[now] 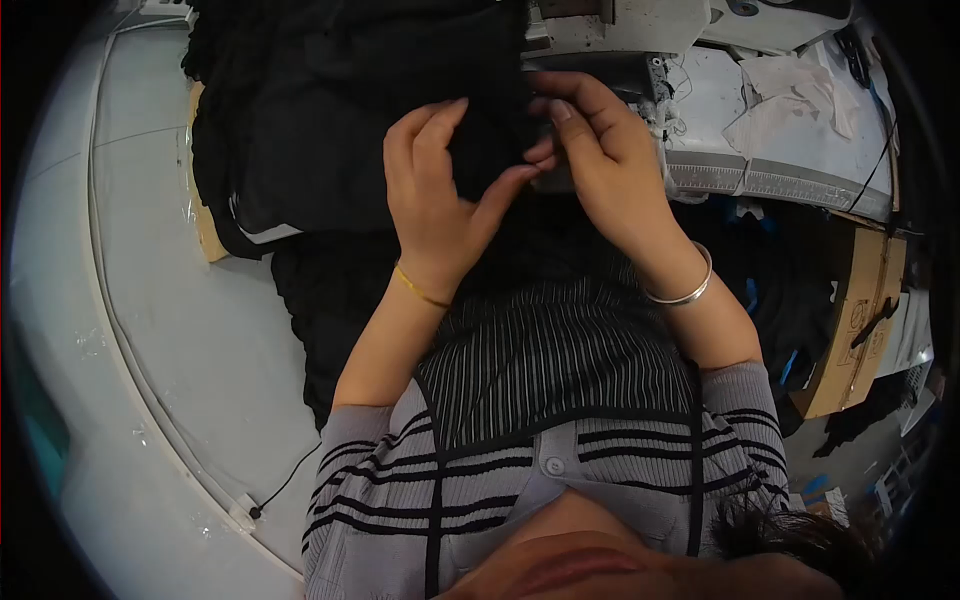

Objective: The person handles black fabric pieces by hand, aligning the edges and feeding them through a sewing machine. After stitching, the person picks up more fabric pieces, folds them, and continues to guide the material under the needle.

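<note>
My left hand [430,190] is over a large black cloth [310,120], its thumb stretched away from the raised fingers and nothing visible between them. The left thumb tip reaches the fingertips of my right hand [605,150], which is beside the cloth's right edge, in front of a sewing machine [620,25]. The right fingers are curled, with the thumb pressed close to them. Whatever they may pinch is hidden against the dark background. More black cloth [330,300] hangs down over my lap.
To the right, a white machine table [710,130] has a ruler strip [760,180] along its front and pale fabric scraps [795,100] on top. A cardboard box [850,320] stands below it. A cable [95,200] runs along the left.
</note>
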